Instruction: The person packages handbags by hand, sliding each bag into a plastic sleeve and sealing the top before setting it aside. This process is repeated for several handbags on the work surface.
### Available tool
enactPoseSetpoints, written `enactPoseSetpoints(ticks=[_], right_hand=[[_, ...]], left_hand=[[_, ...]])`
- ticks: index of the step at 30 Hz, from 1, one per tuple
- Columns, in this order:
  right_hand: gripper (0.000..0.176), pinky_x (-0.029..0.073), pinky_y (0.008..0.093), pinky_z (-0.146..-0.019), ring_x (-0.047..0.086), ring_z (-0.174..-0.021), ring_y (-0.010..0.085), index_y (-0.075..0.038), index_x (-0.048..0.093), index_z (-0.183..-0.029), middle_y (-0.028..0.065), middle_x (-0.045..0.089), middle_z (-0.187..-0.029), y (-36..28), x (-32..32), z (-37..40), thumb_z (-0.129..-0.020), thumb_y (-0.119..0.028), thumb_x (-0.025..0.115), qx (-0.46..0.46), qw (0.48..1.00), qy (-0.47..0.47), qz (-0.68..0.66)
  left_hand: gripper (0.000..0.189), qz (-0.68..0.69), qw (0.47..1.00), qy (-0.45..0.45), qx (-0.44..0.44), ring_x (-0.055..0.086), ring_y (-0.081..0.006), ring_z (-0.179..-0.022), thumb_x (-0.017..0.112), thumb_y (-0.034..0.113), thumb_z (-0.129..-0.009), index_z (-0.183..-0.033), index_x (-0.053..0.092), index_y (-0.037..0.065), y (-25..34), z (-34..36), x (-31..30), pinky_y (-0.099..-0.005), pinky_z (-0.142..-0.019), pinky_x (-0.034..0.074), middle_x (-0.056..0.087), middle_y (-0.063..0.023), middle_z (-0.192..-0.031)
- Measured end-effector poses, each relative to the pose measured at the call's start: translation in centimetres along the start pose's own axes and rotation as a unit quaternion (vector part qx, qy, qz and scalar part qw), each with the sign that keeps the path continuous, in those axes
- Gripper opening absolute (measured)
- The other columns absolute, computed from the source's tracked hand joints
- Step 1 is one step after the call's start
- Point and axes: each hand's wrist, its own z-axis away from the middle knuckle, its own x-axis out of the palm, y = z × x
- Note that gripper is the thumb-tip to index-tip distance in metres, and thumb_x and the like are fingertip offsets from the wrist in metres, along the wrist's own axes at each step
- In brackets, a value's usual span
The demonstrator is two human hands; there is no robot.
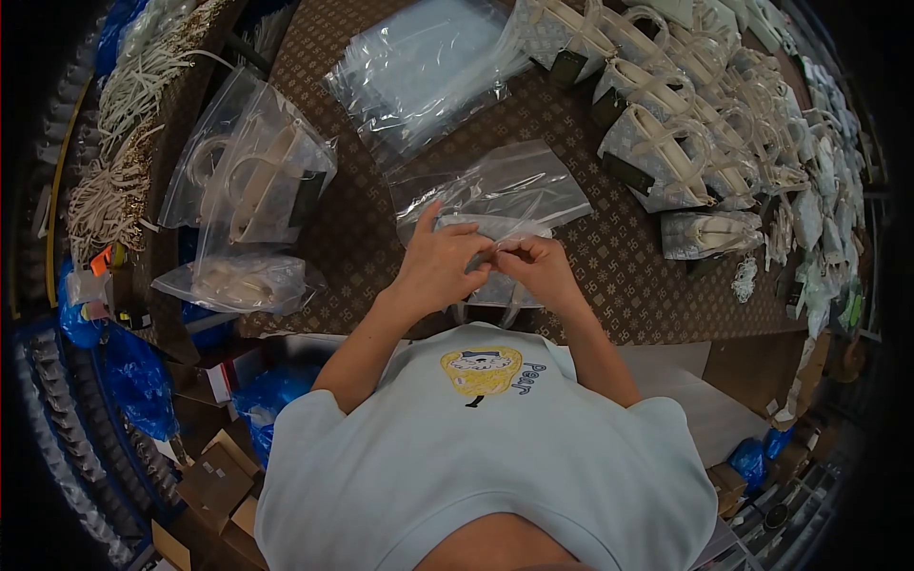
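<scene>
My left hand point(440, 264) and my right hand point(539, 265) meet over the brown patterned table point(609, 257), both pinching the near edge of a clear plastic bag point(505, 190) that lies flat in front of me. Something pale sits inside the bag under my fingers; I cannot tell what it is. The bag's far end stretches away from me toward the table's middle.
A pile of empty clear bags point(428, 71) lies at the far middle. Bagged pale handbags point(252, 181) rest at the left, and several unbagged small handbags point(666, 143) crowd the right. Cream cords point(133, 105) hang at far left. Cardboard boxes point(214, 481) sit on the floor.
</scene>
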Motion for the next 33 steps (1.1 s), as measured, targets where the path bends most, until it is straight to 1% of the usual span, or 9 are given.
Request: enactPoseSetpoints(ticks=[8,14,22,25,27,29,31,32,33], right_hand=[[0.013,0.050,0.0215,-0.072,0.062,-0.081,0.0092,0.004,0.064,-0.092,0.0061,0.067,-0.087,0.3,-0.1,0.0,-0.084,-0.006,0.063,0.013,0.998,0.012,-0.064],[0.012,0.049,0.0202,-0.069,0.060,-0.079,0.0067,0.003,0.065,-0.090,0.0041,0.066,-0.087,0.1,0.2,-0.2,-0.083,-0.006,0.064,-0.026,0.999,0.033,-0.015],[0.015,0.048,0.0212,-0.065,0.059,-0.072,0.0068,0.002,0.065,-0.088,0.0049,0.065,-0.076,0.6,1.2,-0.8,-0.083,-0.011,0.063,-0.064,0.995,0.072,0.034],[0.022,0.047,0.0239,-0.061,0.059,-0.065,0.0109,0.000,0.065,-0.084,0.0064,0.064,-0.071,0.7,1.0,-1.3,-0.083,-0.021,0.062,0.045,0.981,0.131,0.138],[0.028,0.046,0.0271,-0.058,0.059,-0.063,0.0150,-0.002,0.064,-0.081,0.0078,0.063,-0.068,0.9,-0.3,-1.2,-0.082,-0.029,0.062,0.139,0.958,-0.030,0.249],[0.024,0.046,0.0284,-0.058,0.059,-0.065,0.0168,-0.004,0.064,-0.081,0.0055,0.062,-0.070,-1.8,0.7,1.2,-0.078,-0.027,0.068,0.199,0.937,-0.041,0.284],[0.024,0.047,0.0291,-0.059,0.060,-0.072,0.0187,-0.009,0.066,-0.084,0.0034,0.061,-0.075,-5.6,1.4,2.6,-0.071,-0.028,0.074,-0.190,0.864,0.120,0.451],[0.018,0.047,0.0297,-0.058,0.058,-0.069,0.0189,-0.011,0.065,-0.076,0.0020,0.056,-0.072,-6.5,1.8,2.1,-0.068,-0.023,0.075,-0.277,0.807,0.177,0.490],[0.018,0.047,0.0297,-0.058,0.058,-0.069,0.0189,-0.011,0.065,-0.076,0.0020,0.056,-0.072,-6.0,1.4,1.4,-0.068,-0.023,0.075,-0.272,0.808,0.181,0.490]], left_hand=[[0.019,-0.003,1.000,0.012,-0.006,0.058,-0.0198,-0.106,0.065,0.014,-0.071,-0.090,0.066,0.013,-0.1,0.0,0.6,-0.0495,-0.109,0.020,0.067,-0.0010,-0.093],[0.024,-0.034,0.991,0.133,0.014,0.058,-0.0190,-0.088,0.068,0.012,-0.068,-0.092,0.067,0.014,0.4,-0.2,0.4,-0.0480,-0.104,0.027,0.063,0.0005,-0.086],[0.012,-0.008,0.970,0.239,0.042,0.058,-0.0183,-0.074,0.069,0.006,-0.069,-0.080,0.067,0.012,0.5,-0.3,1.2,-0.0349,-0.079,0.040,0.063,-0.0007,-0.077],[0.014,-0.025,0.956,0.284,0.066,0.058,-0.0183,-0.073,0.069,0.006,-0.069,-0.081,0.067,0.010,1.4,-0.5,0.7,-0.0344,-0.076,0.039,0.063,-0.0010,-0.079],[0.014,-0.043,0.955,0.289,0.061,0.057,-0.0183,-0.073,0.070,0.006,-0.068,-0.081,0.066,0.010,1.2,-0.9,0.0,-0.0345,-0.076,0.039,0.063,-0.0008,-0.079],[0.015,-0.060,0.954,0.291,0.044,0.057,-0.0183,-0.073,0.070,0.005,-0.067,-0.081,0.066,0.010,0.7,-0.5,-0.2,-0.0346,-0.076,0.039,0.062,-0.0005,-0.079],[0.015,-0.094,0.961,0.258,0.028,0.057,-0.0178,-0.075,0.069,0.006,-0.068,-0.081,0.065,0.011,-0.1,-0.6,0.0,-0.0348,-0.078,0.039,0.061,0.0003,-0.078],[0.015,-0.092,0.962,0.254,0.030,0.057,-0.0178,-0.075,0.069,0.006,-0.068,-0.081,0.065,0.011,0.2,-0.6,0.0,-0.0348,-0.078,0.039,0.061,0.0003,-0.078],[0.013,-0.092,0.963,0.246,0.056,0.056,-0.0177,-0.076,0.068,0.007,-0.068,-0.079,0.064,0.011,0.9,-0.5,-0.1,-0.0349,-0.078,0.038,0.060,0.0007,-0.078]])
